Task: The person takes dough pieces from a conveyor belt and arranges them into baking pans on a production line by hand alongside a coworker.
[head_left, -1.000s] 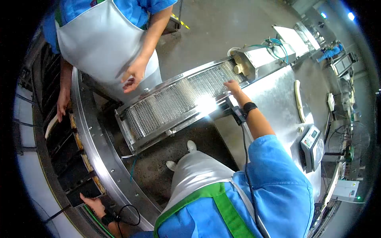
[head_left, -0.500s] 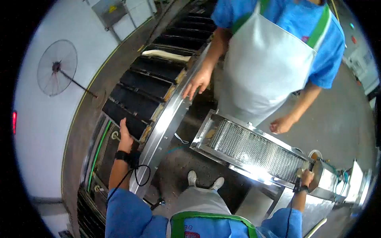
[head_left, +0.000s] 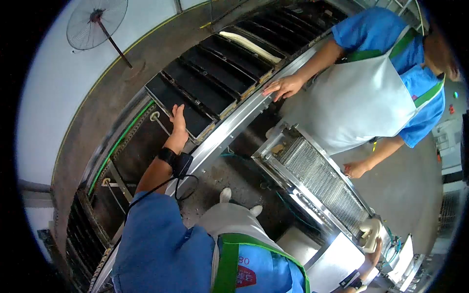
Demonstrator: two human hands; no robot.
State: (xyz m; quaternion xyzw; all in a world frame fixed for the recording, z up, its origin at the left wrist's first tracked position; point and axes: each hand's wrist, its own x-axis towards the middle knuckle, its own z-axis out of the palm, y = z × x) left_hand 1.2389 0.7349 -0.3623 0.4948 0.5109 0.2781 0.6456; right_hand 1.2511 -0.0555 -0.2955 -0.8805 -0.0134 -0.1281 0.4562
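My left hand (head_left: 178,128) is open, fingers stretched out, against the near end of a black tray (head_left: 181,103) on the curved conveyor. A band with a small box and a cable sits on that wrist. At the lower right, my right hand (head_left: 375,254) closes on a pale, folded strip of dough (head_left: 370,229) by the end of a metal mesh belt (head_left: 322,180). Part of that hand is hidden behind the dough. Another long pale strip (head_left: 250,45) lies in a tray farther along the conveyor.
Across the mesh belt stands a co-worker in a white apron (head_left: 361,102), one hand (head_left: 286,87) at the conveyor's steel rail (head_left: 234,124), the other hand (head_left: 358,169) beside the belt. More black trays (head_left: 88,239) are at lower left. A fan (head_left: 97,19) stands by the wall.
The view has turned, and the trays appear higher and farther right. The pale dough now shows plainly in my right hand, raised off the belt's end. My left hand stays by the tray's edge.
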